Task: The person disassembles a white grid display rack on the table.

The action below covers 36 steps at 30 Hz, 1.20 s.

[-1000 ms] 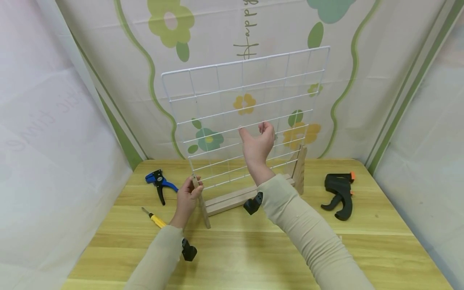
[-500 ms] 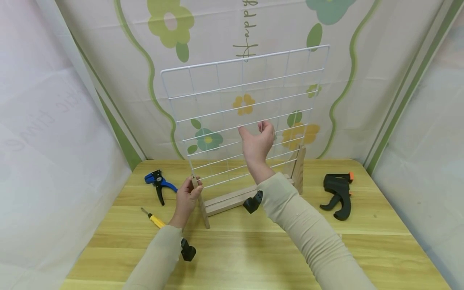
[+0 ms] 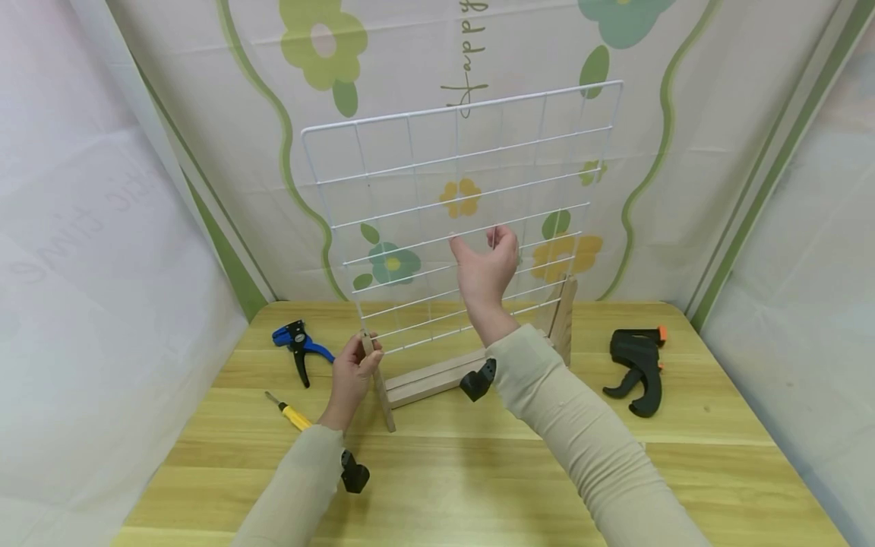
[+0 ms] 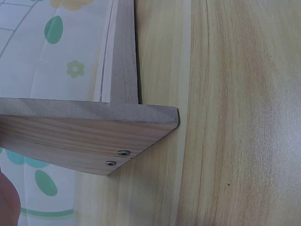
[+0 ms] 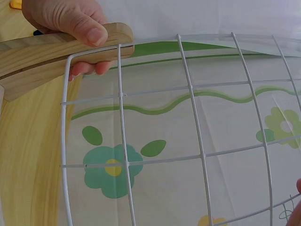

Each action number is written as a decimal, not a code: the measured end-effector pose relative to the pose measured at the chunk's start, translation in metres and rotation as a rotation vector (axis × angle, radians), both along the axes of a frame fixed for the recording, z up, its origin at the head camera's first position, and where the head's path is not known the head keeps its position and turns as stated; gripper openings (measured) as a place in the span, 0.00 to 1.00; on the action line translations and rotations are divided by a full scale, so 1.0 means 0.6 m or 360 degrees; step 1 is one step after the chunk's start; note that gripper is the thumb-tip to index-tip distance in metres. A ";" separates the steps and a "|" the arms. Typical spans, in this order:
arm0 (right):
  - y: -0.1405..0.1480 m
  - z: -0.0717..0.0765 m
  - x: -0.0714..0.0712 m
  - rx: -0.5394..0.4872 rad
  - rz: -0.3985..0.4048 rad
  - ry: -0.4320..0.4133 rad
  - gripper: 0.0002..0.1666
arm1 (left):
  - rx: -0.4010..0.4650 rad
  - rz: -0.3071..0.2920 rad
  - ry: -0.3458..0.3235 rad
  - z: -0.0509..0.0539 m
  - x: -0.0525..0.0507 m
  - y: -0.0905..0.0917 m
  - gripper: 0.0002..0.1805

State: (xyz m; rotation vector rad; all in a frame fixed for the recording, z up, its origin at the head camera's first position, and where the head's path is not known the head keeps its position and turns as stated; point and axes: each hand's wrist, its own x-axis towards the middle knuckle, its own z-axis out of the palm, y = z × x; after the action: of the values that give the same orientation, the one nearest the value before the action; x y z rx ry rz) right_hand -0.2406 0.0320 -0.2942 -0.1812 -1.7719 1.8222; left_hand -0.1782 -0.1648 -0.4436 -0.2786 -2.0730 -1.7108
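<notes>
A white wire grid (image 3: 456,109) stands upright, leaning slightly, between the two side pieces of a wooden stand (image 3: 437,378). My left hand (image 3: 350,380) pinches the top of the left side piece (image 3: 381,391) beside the grid's lower left edge; in the right wrist view that hand (image 5: 70,21) has its thumb on the wood (image 5: 42,52) and fingertips below. My right hand (image 3: 487,277) grips the grid's wires near the middle, thumb and fingers curled. In the left wrist view the side piece (image 4: 84,136) shows two metal screws near its lower end.
Left of the stand lie a blue and black wire stripper (image 3: 301,351) and a yellow-handled screwdriver (image 3: 295,416). A black clamp (image 3: 639,365) with orange tips lies to the right. A patterned cloth (image 3: 410,45) hangs behind the wooden table (image 3: 465,486).
The grid's top edge has shifted very slightly up in the head view. Both hands keep their hold in nearly the same places.
</notes>
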 end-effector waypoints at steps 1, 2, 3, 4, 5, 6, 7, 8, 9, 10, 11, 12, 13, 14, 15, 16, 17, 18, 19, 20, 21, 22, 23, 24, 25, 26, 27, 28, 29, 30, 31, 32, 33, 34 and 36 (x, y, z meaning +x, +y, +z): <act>0.000 0.000 -0.001 -0.0001 -0.0003 0.0008 0.33 | 0.0001 0.0001 -0.0007 0.000 0.000 0.000 0.14; 0.000 0.000 -0.001 -0.0003 -0.0005 0.0013 0.33 | -0.0003 0.0002 -0.0012 0.000 0.000 0.000 0.15; 0.000 0.000 -0.002 -0.0003 -0.0009 0.0018 0.33 | -0.0004 0.0004 -0.0016 0.000 0.000 0.000 0.15; 0.000 0.000 -0.002 -0.0005 -0.0010 0.0024 0.33 | -0.0006 0.0005 -0.0017 0.000 0.000 -0.001 0.15; 0.000 0.001 -0.003 -0.0005 -0.0012 0.0029 0.32 | -0.0009 0.0007 -0.0020 0.000 -0.001 -0.001 0.15; 0.000 0.001 -0.003 -0.0004 -0.0014 0.0033 0.32 | -0.0012 0.0010 -0.0020 0.000 -0.001 -0.001 0.15; 0.000 0.001 -0.003 -0.0002 -0.0016 0.0038 0.32 | -0.0016 0.0012 -0.0020 0.000 -0.001 -0.001 0.14; 0.000 0.001 -0.003 -0.0002 -0.0016 0.0044 0.32 | -0.0022 0.0015 -0.0015 -0.001 -0.001 -0.001 0.14; 0.000 0.001 -0.003 0.0000 -0.0016 0.0049 0.32 | -0.0023 0.0016 -0.0010 -0.001 -0.001 -0.001 0.13; -0.001 0.001 -0.003 0.0001 -0.0014 0.0054 0.32 | -0.0024 0.0018 -0.0003 -0.001 -0.001 -0.001 0.13; -0.001 0.001 -0.003 0.0004 -0.0015 0.0059 0.32 | -0.0027 0.0020 0.0003 -0.001 -0.001 -0.001 0.12; -0.001 0.001 -0.003 0.0006 -0.0014 0.0064 0.33 | -0.0025 0.0021 0.0006 -0.001 -0.001 -0.001 0.12; -0.001 0.001 -0.004 0.0008 -0.0016 0.0067 0.33 | -0.0023 0.0022 0.0010 -0.001 -0.001 -0.001 0.12; -0.001 0.001 -0.004 0.0011 -0.0017 0.0069 0.33 | -0.0023 0.0024 0.0012 -0.002 -0.001 -0.001 0.12; -0.001 0.001 -0.004 0.0014 -0.0018 0.0069 0.34 | -0.0020 0.0024 0.0016 -0.002 -0.001 -0.001 0.12; -0.001 0.001 -0.004 0.0016 -0.0020 0.0070 0.33 | -0.0020 0.0025 0.0020 -0.002 -0.001 0.000 0.12; -0.001 0.001 -0.004 0.0017 -0.0023 0.0071 0.33 | -0.0019 0.0025 0.0021 -0.002 0.000 0.000 0.12; -0.001 0.002 -0.004 0.0015 -0.0023 0.0072 0.33 | -0.0017 0.0024 0.0022 -0.002 0.000 0.000 0.12; -0.001 0.002 -0.005 0.0015 -0.0025 0.0071 0.33 | -0.0019 0.0024 0.0028 -0.002 0.000 0.000 0.12; -0.001 0.003 -0.004 0.0018 -0.0026 0.0072 0.33 | -0.0021 0.0024 0.0035 -0.003 0.000 0.000 0.12; -0.001 0.003 -0.004 0.0019 -0.0028 0.0073 0.33 | -0.0018 0.0021 0.0044 -0.003 0.000 0.000 0.11; -0.001 0.004 -0.004 0.0021 -0.0031 0.0073 0.33 | -0.0019 0.0019 0.0050 -0.004 0.000 0.000 0.11; -0.001 0.004 -0.004 0.0026 -0.0033 0.0075 0.33 | -0.0020 0.0018 0.0057 -0.004 0.000 0.000 0.10; -0.001 0.005 -0.004 0.0028 -0.0034 0.0075 0.32 | -0.0016 0.0015 0.0061 -0.004 0.000 0.000 0.09; -0.001 0.006 -0.005 0.0031 -0.0035 0.0073 0.32 | -0.0014 0.0014 0.0067 -0.005 -0.001 0.000 0.09; -0.001 0.007 -0.005 0.0032 -0.0035 0.0074 0.32 | -0.0011 0.0014 0.0073 -0.005 -0.001 0.000 0.08; -0.002 0.007 -0.005 0.0031 -0.0034 0.0073 0.31 | -0.0009 0.0015 0.0074 -0.005 -0.001 0.000 0.08; -0.002 0.008 -0.005 0.0029 -0.0033 0.0071 0.31 | -0.0006 0.0015 0.0072 -0.004 -0.001 0.000 0.08; -0.002 0.008 -0.005 0.0028 -0.0029 0.0071 0.31 | -0.0001 0.0014 0.0069 -0.004 -0.001 0.000 0.07; -0.002 0.008 -0.004 0.0025 -0.0029 0.0069 0.31 | 0.0003 0.0012 0.0067 -0.004 -0.001 0.000 0.07; -0.001 0.009 -0.004 0.0021 -0.0026 0.0074 0.32 | 0.0002 0.0013 0.0066 -0.003 -0.001 0.000 0.07; -0.001 0.009 -0.004 0.0018 -0.0023 0.0076 0.32 | 0.0002 0.0012 0.0063 -0.003 -0.001 0.000 0.07; -0.001 0.009 -0.004 0.0015 -0.0020 0.0077 0.32 | 0.0004 0.0010 0.0058 -0.002 0.000 0.000 0.07; -0.001 0.010 -0.004 0.0012 -0.0016 0.0076 0.32 | 0.0006 0.0008 0.0052 -0.002 0.000 -0.001 0.07; 0.000 0.011 -0.003 0.0009 -0.0008 0.0075 0.32 | 0.0004 0.0009 0.0045 -0.002 0.000 -0.001 0.08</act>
State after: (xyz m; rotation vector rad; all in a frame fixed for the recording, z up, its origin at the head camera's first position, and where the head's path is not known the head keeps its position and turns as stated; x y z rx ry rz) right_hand -0.2427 0.0318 -0.2876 -0.1392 -1.7427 1.8032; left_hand -0.1784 -0.1654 -0.4450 -0.2946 -2.0492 -1.6963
